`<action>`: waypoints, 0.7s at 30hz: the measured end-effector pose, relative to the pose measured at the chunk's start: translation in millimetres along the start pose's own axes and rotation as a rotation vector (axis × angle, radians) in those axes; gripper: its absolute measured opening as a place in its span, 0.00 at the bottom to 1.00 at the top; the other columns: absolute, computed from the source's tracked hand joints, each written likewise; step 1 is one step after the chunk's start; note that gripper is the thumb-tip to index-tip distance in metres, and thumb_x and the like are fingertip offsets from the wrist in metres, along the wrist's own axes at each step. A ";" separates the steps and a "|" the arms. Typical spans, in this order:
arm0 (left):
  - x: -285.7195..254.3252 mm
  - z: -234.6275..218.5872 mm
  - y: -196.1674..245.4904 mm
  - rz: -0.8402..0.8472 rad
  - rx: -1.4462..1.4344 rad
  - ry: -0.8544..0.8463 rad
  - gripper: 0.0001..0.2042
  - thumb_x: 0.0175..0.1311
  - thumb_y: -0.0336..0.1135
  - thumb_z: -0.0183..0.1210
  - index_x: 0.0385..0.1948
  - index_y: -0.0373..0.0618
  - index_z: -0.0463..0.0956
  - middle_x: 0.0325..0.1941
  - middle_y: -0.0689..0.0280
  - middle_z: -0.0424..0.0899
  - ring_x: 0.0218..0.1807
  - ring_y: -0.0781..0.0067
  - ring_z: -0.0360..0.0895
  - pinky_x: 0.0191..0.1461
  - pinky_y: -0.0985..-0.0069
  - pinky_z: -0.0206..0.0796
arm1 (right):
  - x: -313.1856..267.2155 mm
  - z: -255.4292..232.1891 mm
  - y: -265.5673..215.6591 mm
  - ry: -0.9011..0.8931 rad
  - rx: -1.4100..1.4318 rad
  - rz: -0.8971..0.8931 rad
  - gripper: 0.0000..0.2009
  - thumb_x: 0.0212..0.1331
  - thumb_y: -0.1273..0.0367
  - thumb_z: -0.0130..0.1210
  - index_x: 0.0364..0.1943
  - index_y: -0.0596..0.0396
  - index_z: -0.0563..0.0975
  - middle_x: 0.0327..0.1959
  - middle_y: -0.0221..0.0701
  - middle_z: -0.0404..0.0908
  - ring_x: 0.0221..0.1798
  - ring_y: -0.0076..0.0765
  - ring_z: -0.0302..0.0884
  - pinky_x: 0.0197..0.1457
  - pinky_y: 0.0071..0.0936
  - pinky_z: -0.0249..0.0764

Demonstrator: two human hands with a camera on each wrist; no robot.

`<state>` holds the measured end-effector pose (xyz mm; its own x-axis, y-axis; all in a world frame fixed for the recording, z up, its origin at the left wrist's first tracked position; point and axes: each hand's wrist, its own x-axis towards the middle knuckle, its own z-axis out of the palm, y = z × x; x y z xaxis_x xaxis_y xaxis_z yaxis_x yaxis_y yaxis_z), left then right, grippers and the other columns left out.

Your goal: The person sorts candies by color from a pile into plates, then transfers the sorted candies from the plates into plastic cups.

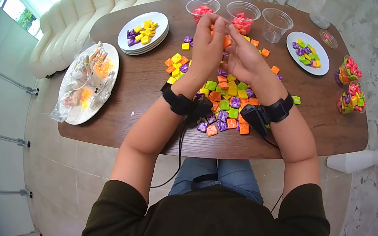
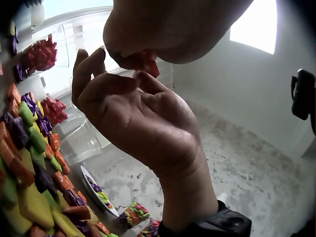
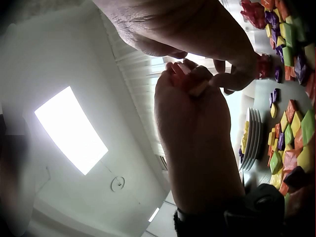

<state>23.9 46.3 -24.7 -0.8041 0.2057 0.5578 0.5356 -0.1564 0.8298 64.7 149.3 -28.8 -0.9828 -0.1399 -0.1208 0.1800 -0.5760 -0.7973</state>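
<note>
My left hand (image 1: pixel 208 45) is raised above the table, its fingers curled round several red and orange wrapped candies (image 3: pixel 183 79) in the palm. Close against it, my right hand (image 1: pixel 245 57) reaches in with its fingers loosely bent and palm partly turned up. In the left wrist view, the right palm (image 2: pixel 133 113) shows bare, with fingertips near a red candy (image 2: pixel 152 68) at the left hand. Under both wrists spreads a loose pile of square wrapped candies (image 1: pixel 224 105) in orange, yellow, green and purple.
At the back stand two clear cups of red candies, one on the left (image 1: pixel 203 9), and another clear cup (image 1: pixel 276 26). Stacked plates (image 1: pixel 160 39) and a platter (image 1: pixel 65 109) with plastic bags are left; a candy plate (image 1: pixel 322 65) and filled cups (image 1: pixel 352 101) are right.
</note>
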 end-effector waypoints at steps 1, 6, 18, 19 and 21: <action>-0.6 0.8 2.1 0.142 0.198 -0.011 0.08 0.65 0.34 0.47 0.33 0.39 0.69 0.32 0.61 0.72 0.34 0.69 0.71 0.39 0.74 0.63 | 2.2 -2.0 2.6 -0.054 0.116 0.091 0.18 0.65 0.51 0.37 0.48 0.45 0.69 0.45 0.26 0.72 0.42 0.23 0.69 0.38 0.26 0.68; -10.2 0.3 15.5 0.396 0.511 -0.271 0.08 0.60 0.35 0.52 0.35 0.41 0.72 0.38 0.56 0.71 0.42 0.54 0.69 0.46 0.64 0.61 | 5.2 -6.2 13.9 -0.094 0.419 -0.002 0.18 0.66 0.55 0.37 0.47 0.52 0.70 0.48 0.30 0.74 0.49 0.31 0.74 0.53 0.34 0.73; 44.2 -89.9 37.0 0.406 0.582 -0.106 0.12 0.61 0.39 0.54 0.37 0.40 0.73 0.39 0.57 0.76 0.46 0.58 0.71 0.51 0.67 0.62 | 59.5 -85.9 -121.7 0.256 -0.451 -0.233 0.14 0.60 0.61 0.52 0.36 0.61 0.73 0.26 0.33 0.73 0.19 0.21 0.65 0.17 0.13 0.62; 49.9 -101.8 36.2 0.406 0.581 -0.065 0.11 0.60 0.39 0.55 0.35 0.40 0.74 0.37 0.55 0.76 0.44 0.56 0.72 0.48 0.66 0.63 | 68.1 -96.9 -131.9 0.364 -0.751 -0.238 0.15 0.60 0.60 0.53 0.36 0.61 0.74 0.26 0.35 0.74 0.20 0.24 0.67 0.18 0.18 0.64; 56.7 -125.5 34.3 0.291 0.555 -0.018 0.12 0.60 0.39 0.55 0.35 0.39 0.75 0.36 0.56 0.77 0.43 0.59 0.73 0.48 0.68 0.64 | 78.7 -111.5 -148.6 0.579 -1.346 -0.234 0.16 0.58 0.58 0.54 0.34 0.61 0.75 0.27 0.39 0.76 0.22 0.29 0.71 0.22 0.27 0.70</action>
<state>-35.7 -68.7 33.4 -0.6033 0.2473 0.7582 0.7900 0.3154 0.5257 -44.1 313.7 14.2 -0.9210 0.3675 0.1294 0.1636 0.6662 -0.7276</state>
